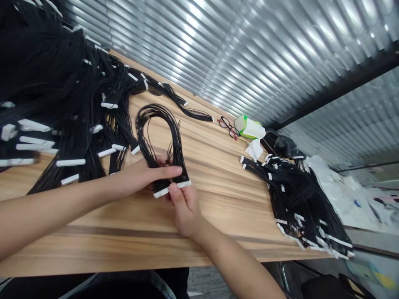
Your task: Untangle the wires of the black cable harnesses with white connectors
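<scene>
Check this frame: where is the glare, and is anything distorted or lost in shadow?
Head view: glare streaks the ribbed silver metal wall; wide-angle distortion slants the light wood tabletop; the black wire heap at upper left goes nearly solid dark, losing detail.

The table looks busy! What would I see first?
A huge heap of black wires with white plugs covers the left of the wooden table, and a smaller heap lies on the right. In the middle, the left hand and right hand hold a loop of black wires with a white plug.

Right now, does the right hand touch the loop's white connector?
Yes, the right hand pinches the white connector ending the black wire loop.
</scene>
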`<action>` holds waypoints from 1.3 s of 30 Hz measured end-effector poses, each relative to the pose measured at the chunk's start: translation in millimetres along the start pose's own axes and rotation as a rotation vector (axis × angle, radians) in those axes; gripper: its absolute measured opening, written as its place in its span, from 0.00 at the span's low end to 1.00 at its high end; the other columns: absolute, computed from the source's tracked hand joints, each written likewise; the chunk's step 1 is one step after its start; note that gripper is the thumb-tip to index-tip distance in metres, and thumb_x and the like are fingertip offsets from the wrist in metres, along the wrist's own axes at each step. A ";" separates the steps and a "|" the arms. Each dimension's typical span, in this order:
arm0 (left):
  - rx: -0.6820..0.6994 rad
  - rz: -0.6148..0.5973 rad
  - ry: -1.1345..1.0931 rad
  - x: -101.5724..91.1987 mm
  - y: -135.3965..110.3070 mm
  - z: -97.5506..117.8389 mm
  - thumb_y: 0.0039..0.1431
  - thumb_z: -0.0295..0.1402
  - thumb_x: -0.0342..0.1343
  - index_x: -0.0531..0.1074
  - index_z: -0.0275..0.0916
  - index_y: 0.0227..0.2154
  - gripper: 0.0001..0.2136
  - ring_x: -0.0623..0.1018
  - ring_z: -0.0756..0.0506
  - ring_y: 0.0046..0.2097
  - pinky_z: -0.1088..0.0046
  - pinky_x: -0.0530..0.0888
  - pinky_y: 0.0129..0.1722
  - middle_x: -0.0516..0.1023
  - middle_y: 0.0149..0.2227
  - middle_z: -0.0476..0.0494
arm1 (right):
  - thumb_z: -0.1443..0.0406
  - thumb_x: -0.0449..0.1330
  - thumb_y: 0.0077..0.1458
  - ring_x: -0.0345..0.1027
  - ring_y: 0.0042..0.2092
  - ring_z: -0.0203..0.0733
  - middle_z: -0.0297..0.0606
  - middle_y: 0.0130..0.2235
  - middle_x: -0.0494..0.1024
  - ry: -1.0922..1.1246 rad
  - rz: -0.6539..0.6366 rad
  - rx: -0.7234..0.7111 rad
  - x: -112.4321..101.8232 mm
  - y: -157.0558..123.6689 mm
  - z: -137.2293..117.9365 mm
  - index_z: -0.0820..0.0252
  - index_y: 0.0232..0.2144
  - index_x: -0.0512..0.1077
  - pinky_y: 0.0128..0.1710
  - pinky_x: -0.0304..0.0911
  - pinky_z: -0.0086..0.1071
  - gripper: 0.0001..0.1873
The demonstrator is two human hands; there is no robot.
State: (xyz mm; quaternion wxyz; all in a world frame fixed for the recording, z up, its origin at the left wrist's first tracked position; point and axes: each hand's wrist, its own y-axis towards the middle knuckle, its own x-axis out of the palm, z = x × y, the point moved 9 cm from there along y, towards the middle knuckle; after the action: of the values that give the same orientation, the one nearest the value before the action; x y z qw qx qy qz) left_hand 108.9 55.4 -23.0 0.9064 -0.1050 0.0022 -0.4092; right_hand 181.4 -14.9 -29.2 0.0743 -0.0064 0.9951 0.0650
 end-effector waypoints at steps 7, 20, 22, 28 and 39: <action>0.076 0.171 -0.017 -13.2 -3.9 1.1 0.53 0.55 0.66 0.77 0.41 0.31 0.21 0.75 0.47 0.35 0.73 0.73 0.35 0.77 0.31 0.49 | 0.45 0.65 0.58 0.76 0.34 0.47 0.36 0.31 0.83 -0.582 -0.059 0.051 -118.8 44.6 -9.1 0.52 0.33 0.79 0.39 0.72 0.39 0.19; -0.131 0.223 0.001 -18.2 3.0 -27.9 0.47 0.58 0.62 0.70 0.41 0.34 0.25 0.68 0.48 0.32 0.73 0.64 0.31 0.69 0.29 0.51 | 0.58 0.60 0.71 0.77 0.54 0.53 0.49 0.55 0.81 -1.222 0.684 0.615 -380.4 110.4 42.7 0.59 0.56 0.75 0.56 0.73 0.53 0.16; -0.148 0.237 0.003 -19.5 3.6 -29.8 0.46 0.58 0.61 0.70 0.41 0.34 0.24 0.68 0.47 0.32 0.73 0.64 0.31 0.69 0.29 0.51 | 0.62 0.50 0.73 0.76 0.54 0.60 0.59 0.55 0.80 -1.279 0.769 0.570 -378.5 129.4 31.6 0.64 0.62 0.71 0.54 0.70 0.55 0.21; -0.170 0.225 0.011 -16.7 3.0 -31.6 0.46 0.57 0.58 0.68 0.41 0.31 0.23 0.68 0.47 0.33 0.71 0.64 0.35 0.67 0.29 0.52 | 0.56 0.59 0.72 0.76 0.58 0.54 0.48 0.59 0.79 -1.369 0.657 0.397 -346.7 236.8 24.1 0.60 0.60 0.73 0.58 0.72 0.54 0.20; -0.118 0.152 0.025 -6.5 1.4 -30.8 0.50 0.52 0.58 0.67 0.42 0.30 0.18 0.67 0.49 0.31 0.71 0.65 0.35 0.65 0.27 0.55 | 0.61 0.57 0.65 0.63 0.69 0.68 0.65 0.64 0.76 -1.295 0.664 0.106 -298.3 259.5 21.1 0.68 0.53 0.77 0.70 0.45 0.68 0.21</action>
State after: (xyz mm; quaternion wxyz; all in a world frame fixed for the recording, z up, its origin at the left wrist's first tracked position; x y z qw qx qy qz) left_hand 102.9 55.3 -53.9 0.9269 -0.1525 0.0453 -0.3398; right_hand 473.7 246.1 27.8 0.6247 0.3391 0.7029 0.0267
